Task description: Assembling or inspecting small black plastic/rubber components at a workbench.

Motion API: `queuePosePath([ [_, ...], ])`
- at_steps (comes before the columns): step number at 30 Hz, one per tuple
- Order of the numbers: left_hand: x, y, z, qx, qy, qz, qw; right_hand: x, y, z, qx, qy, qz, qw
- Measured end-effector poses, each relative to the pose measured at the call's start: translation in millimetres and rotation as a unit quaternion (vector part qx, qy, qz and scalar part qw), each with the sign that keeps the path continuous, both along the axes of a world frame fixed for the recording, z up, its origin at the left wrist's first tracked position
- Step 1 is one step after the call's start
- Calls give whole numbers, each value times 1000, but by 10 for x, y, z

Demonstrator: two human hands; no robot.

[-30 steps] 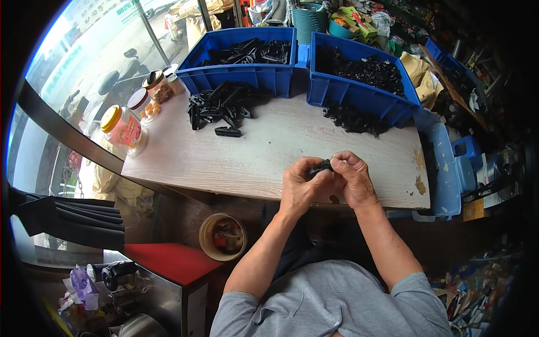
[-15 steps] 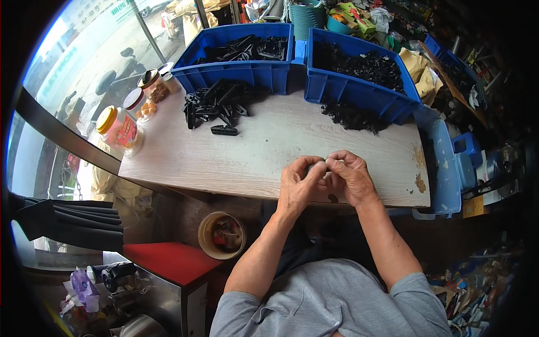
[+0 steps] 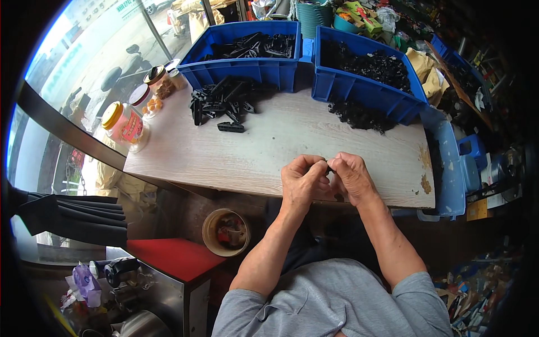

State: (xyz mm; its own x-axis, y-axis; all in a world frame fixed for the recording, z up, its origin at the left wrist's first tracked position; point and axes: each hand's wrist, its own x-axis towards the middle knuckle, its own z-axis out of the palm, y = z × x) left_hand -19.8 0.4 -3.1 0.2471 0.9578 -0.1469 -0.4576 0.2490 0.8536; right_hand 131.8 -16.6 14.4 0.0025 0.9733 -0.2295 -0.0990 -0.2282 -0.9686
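Observation:
My left hand and my right hand meet over the front edge of the table, fingers pinched together. Between the fingertips a small dark piece shows in part; most of it is covered, so its kind cannot be made out. Beyond my hands, to the left, lies a loose pile of long black plastic parts, with one part apart at its near side. A heap of small black parts lies to the right, against a blue crate.
Two blue crates stand at the back, the left crate with long black parts, the right crate with small ones. Lidded jars line the table's left edge. A bucket stands on the floor beside a red-topped cabinet.
The right fingers have shifted slightly about the small piece, and a bit more of its dark edge shows. The whole view has moved a little; the piles look the same.

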Motion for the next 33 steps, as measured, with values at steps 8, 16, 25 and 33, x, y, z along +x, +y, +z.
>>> queuePosePath([
  [8,-14,20,-129,110,89,-10,990,4,-61,-146,51,7,-63,997],
  [16,-1029,883,-25,317,635,325,625,675,-151,-2,39,65,-271,959],
  [25,-1041,924,-134,363,666,233,608,1652,-96,0,-31,-11,-481,876],
  [33,-963,943,-192,403,633,212,626,1447,321,49,-114,-150,-353,916],
])
